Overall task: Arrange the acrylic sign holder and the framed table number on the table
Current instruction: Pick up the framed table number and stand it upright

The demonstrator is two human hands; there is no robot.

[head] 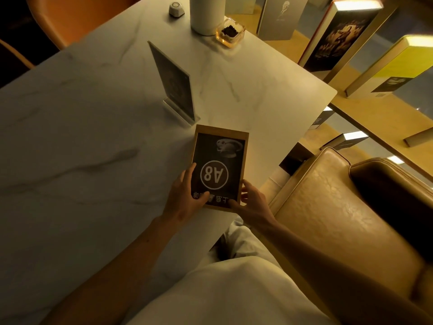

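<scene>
The framed table number (220, 158), a wooden frame with a dark card reading A8 upside down to me, is over the near right part of the white marble table (82, 137). My left hand (185, 195) grips its near left edge, thumb on the face. My right hand (251, 200) grips its near right corner. Just beyond it the acrylic sign holder (174, 83) stands upright on its clear base, seen edge-on, holding a dark card. Neither hand touches the holder.
At the table's far end stand a white cylinder (206, 15), a glass ashtray (230, 31) with dark contents and a small white call button (176, 9). An orange chair (77, 17) is at the far left, a tan leather seat (339, 207) at my right.
</scene>
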